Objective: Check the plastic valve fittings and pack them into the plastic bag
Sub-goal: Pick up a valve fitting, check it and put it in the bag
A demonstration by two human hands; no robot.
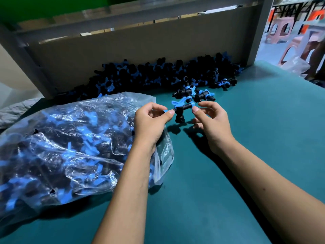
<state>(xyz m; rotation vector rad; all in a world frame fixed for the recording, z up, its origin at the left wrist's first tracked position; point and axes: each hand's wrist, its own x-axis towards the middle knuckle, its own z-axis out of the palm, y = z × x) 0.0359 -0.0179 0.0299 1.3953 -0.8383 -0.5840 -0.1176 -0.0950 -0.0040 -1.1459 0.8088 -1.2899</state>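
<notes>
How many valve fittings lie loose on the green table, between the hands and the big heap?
2, as far as I can tell: one loose fitting beside another, just beyond the held fitting. Others may blend into the heap.

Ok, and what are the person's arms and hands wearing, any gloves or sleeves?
Nothing worn shows: the left hand and right hand are bare, no gloves, rings or watch visible. Both forearms are bare to the frame's lower edge, with no sleeve in view.
</notes>
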